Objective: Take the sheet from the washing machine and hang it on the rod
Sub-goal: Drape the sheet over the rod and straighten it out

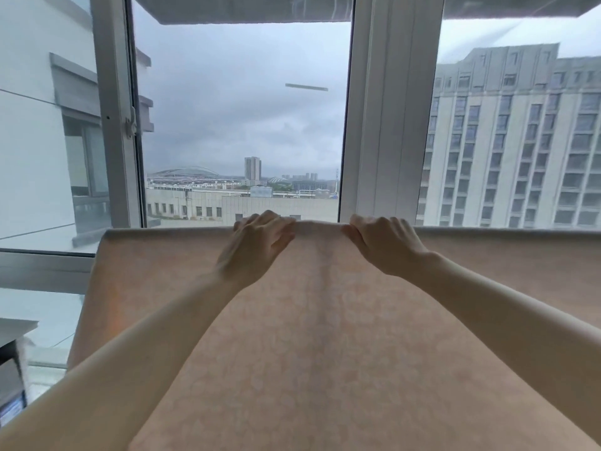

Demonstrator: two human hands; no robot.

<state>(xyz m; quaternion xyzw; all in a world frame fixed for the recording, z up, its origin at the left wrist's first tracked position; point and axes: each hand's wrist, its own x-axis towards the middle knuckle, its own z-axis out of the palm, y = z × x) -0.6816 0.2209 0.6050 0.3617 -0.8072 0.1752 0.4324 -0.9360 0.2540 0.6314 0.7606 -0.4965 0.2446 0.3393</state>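
Note:
A pale pink patterned sheet (318,320) hangs spread wide in front of me, draped over a horizontal line at its top fold. The rod itself is hidden under the fabric. My left hand (257,242) grips the top fold just left of centre, fingers curled over the edge. My right hand (383,242) grips the same fold a little to the right. Between the two hands the fabric is pulled taut and slightly bunched. The washing machine is not in view.
A large window with white frames (374,125) stands right behind the sheet, its left pane (113,125) swung open. Tall buildings and grey sky lie outside. A dark object (13,379) sits at the lower left edge.

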